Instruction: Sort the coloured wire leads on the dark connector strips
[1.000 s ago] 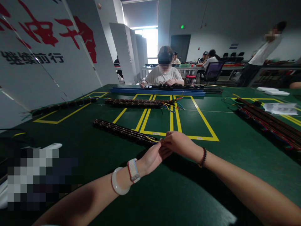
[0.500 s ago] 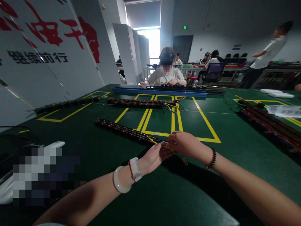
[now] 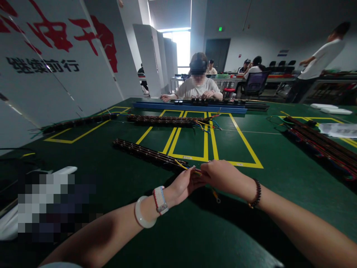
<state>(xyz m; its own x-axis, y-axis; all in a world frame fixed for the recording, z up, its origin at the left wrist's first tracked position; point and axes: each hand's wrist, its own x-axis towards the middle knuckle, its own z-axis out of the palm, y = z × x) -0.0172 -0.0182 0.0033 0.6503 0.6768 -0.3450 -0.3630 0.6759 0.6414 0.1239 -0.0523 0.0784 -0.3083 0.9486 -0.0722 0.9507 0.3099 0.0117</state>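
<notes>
A long dark wiring harness (image 3: 150, 154) lies slantwise on the green table, its near end running into my hands. My left hand (image 3: 184, 186) is closed around the loose wires at that end, thumb on top. Against its fingertips, my right hand (image 3: 223, 173) pinches the same wires, its fingers curled and partly hidden. A yellow wire (image 3: 180, 165) shows just ahead of my left thumb. Below my right hand a ring terminal (image 3: 218, 200) on a wire end hangs out. The other wire ends are covered by my fingers.
Another harness (image 3: 167, 121) lies across the yellow tape outlines, with more bundles at the left (image 3: 78, 123) and right (image 3: 320, 149). A blue rail (image 3: 189, 108) runs along the far edge, where a person (image 3: 198, 87) sits. White objects (image 3: 331, 108) lie far right.
My right hand has shifted slightly down and closed further over the wires. Less of the wire ends shows now. My left hand stays nearly in place.
</notes>
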